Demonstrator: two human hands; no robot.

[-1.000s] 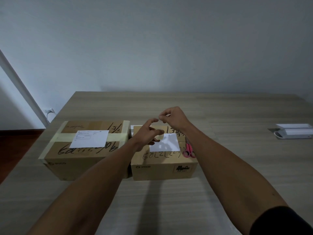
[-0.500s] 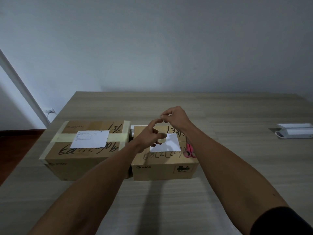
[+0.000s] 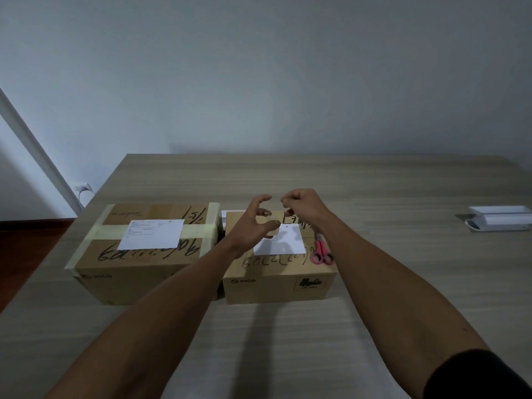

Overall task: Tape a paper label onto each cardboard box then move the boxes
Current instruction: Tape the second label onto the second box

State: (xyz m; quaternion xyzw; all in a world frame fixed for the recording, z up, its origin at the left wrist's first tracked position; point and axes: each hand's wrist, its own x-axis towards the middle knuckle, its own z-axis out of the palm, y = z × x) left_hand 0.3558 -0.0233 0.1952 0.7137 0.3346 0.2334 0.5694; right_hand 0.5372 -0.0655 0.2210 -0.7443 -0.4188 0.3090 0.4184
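Left hand: the left hand hovers above the right-hand box, thumb and fingers curved round a roll of clear tape; the roll is pale and partly hidden by the fingers, so the exact grip is hard to read.
Right hand: the right hand is raised just beside the left, fingers curled, thumb and forefinger pinched together. What they pinch is too thin to see; it may be the tape's free end, but that cannot be told.
Gap between hands: a narrow space separates the two sets of fingertips.
Right-hand box: a brown cardboard box with black handwriting and a printed logo sits on the table under both hands.
Its label: a white paper sheet lies flat on the lid, its left edge covered by the left hand. No tape is visible over it.
Scissors: pink-handled scissors lie on the same lid, just right of the label, partly behind the right forearm.
Left-hand box: a larger brown cardboard box bound with pale tape strips stands just beside the first.
Its label: a white printed paper label lies on top, across the pale tape band.
Table: a light wood-grain tabletop carries both boxes.
Far right: a white flat device rests well apart from the boxes.
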